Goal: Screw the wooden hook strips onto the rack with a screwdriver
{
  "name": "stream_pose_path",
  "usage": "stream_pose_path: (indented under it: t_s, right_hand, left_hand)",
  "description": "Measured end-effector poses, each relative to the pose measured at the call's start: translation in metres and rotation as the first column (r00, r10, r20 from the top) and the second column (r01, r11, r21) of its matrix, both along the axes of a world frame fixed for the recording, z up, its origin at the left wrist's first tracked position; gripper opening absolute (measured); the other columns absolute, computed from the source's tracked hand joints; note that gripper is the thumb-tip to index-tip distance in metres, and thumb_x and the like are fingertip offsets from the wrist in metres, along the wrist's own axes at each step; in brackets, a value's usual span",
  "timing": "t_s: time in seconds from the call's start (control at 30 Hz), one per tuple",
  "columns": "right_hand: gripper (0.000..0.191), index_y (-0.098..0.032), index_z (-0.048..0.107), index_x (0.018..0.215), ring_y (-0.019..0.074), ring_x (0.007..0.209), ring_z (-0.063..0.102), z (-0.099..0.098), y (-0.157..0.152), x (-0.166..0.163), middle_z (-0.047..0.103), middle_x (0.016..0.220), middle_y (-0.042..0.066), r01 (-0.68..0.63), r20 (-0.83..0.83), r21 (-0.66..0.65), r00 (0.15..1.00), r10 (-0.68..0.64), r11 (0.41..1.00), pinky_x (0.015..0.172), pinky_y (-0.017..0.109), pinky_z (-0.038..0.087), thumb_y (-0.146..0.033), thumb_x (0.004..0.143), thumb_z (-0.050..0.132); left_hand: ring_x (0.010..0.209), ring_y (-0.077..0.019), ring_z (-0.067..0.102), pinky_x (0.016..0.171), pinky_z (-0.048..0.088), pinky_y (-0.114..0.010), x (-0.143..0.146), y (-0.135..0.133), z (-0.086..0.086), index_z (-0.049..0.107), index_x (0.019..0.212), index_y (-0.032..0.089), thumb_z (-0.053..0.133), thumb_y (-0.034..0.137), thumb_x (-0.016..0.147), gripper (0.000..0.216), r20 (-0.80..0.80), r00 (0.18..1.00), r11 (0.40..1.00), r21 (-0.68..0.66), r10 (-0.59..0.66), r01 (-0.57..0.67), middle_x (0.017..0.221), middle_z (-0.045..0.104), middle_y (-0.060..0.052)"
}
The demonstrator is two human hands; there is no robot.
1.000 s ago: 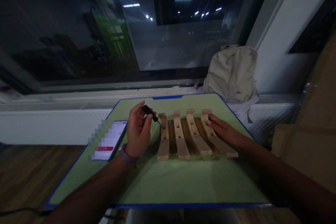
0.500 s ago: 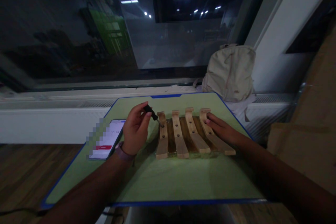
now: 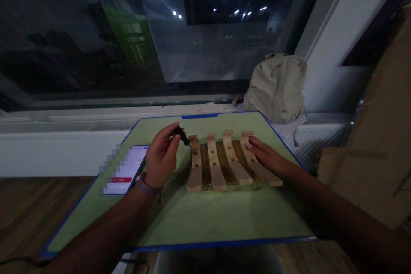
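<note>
My left hand (image 3: 162, 156) is closed around the black handle of a screwdriver (image 3: 182, 135). The screwdriver slants down to the right, its tip at the upper hole of the leftmost wooden piece (image 3: 195, 167). That piece is one of several curved wooden strips with hooked upper ends and two dark holes, set side by side on a brownish, glossy translucent base (image 3: 207, 167). My right hand (image 3: 266, 154) grips the rightmost wooden strip (image 3: 257, 165) near its upper part, fingers partly hidden behind it.
A phone (image 3: 125, 171) with a lit screen lies on the green table (image 3: 224, 218), left of my left wrist. Behind the table's far right corner sits a beige backpack (image 3: 276, 90) by the window. Cardboard (image 3: 356, 171) stands on the right, and a white radiator (image 3: 64, 150) runs along the wall.
The whole view has shifted slightly, so everything appears a little further left. Both hands keep their holds, and the screwdriver tip stays at the same hole.
</note>
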State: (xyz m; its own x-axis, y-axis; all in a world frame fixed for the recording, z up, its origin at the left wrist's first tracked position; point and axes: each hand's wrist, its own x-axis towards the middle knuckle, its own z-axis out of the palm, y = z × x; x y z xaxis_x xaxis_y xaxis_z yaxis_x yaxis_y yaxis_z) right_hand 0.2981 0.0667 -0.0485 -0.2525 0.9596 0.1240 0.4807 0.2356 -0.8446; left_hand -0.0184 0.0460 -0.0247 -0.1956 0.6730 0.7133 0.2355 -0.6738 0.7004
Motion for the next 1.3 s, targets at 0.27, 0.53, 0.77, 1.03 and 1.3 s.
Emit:
stream_pose_path:
  t_s: [0.27, 0.53, 0.77, 1.03, 1.3]
  right_hand:
    - [0.048, -0.026, 0.07, 0.117, 0.0353, 0.133, 0.055, 0.0013, -0.0012, -0.0013, 0.07, 0.132, 0.007, 0.038, -0.032, -0.027, 0.999, -0.039, 0.999, 0.117, 0.053, 0.037, -0.06, 0.086, 0.058]
    - [0.043, -0.025, 0.071, 0.116, 0.0337, 0.128, 0.059, -0.0016, 0.0001, 0.0007, 0.073, 0.126, 0.006, 0.018, -0.026, 0.0, 0.999, -0.018, 1.0, 0.114, 0.051, 0.041, -0.056, 0.09, 0.056]
    - [0.041, -0.024, 0.07, 0.115, 0.0338, 0.124, 0.062, 0.0017, -0.001, 0.0002, 0.074, 0.121, 0.007, -0.011, -0.019, 0.014, 1.0, 0.011, 1.0, 0.111, 0.053, 0.044, -0.052, 0.091, 0.052]
    - [0.04, -0.027, 0.07, 0.111, 0.034, 0.126, 0.061, 0.0001, 0.0, 0.0001, 0.073, 0.125, 0.007, 0.015, -0.022, -0.008, 1.0, -0.015, 1.0, 0.113, 0.052, 0.043, -0.056, 0.089, 0.054]
    - [0.044, -0.026, 0.069, 0.117, 0.035, 0.128, 0.06, 0.0059, -0.0034, -0.0029, 0.071, 0.13, 0.007, 0.006, -0.031, 0.005, 0.999, -0.006, 1.0, 0.114, 0.054, 0.041, -0.056, 0.088, 0.054]
  left_hand:
    - [0.092, -0.0129, 0.065, 0.077, 0.057, -0.022, -0.0042, 0.0036, 0.0001, 0.071, 0.11, 0.025, 0.075, 0.026, 0.083, 0.027, -0.031, 0.999, 0.997, 0.074, -0.022, 0.024, 0.104, 0.063, -0.004]
    - [0.091, -0.0155, 0.072, 0.08, 0.06, -0.028, 0.0023, 0.0009, 0.001, 0.061, 0.12, 0.021, 0.068, 0.032, 0.09, 0.033, 0.062, 0.997, 0.999, -0.001, -0.04, 0.04, 0.103, 0.07, -0.006]
    - [0.08, -0.0101, 0.068, 0.069, 0.058, -0.02, 0.0015, 0.0047, -0.0002, 0.065, 0.11, 0.022, 0.076, 0.025, 0.083, 0.029, 0.05, 0.997, 0.994, 0.097, -0.062, 0.057, 0.095, 0.066, -0.002]
    - [0.089, -0.0151, 0.074, 0.08, 0.061, -0.028, 0.0035, 0.0022, 0.001, 0.063, 0.115, 0.02, 0.071, 0.029, 0.087, 0.03, 0.085, 0.995, 0.999, 0.01, -0.052, 0.051, 0.102, 0.072, -0.006]
    - [0.085, -0.0128, 0.07, 0.075, 0.061, -0.025, 0.0012, 0.0041, -0.0009, 0.065, 0.11, 0.021, 0.075, 0.027, 0.083, 0.029, 0.061, 0.996, 0.997, 0.057, -0.063, 0.059, 0.098, 0.069, -0.004]
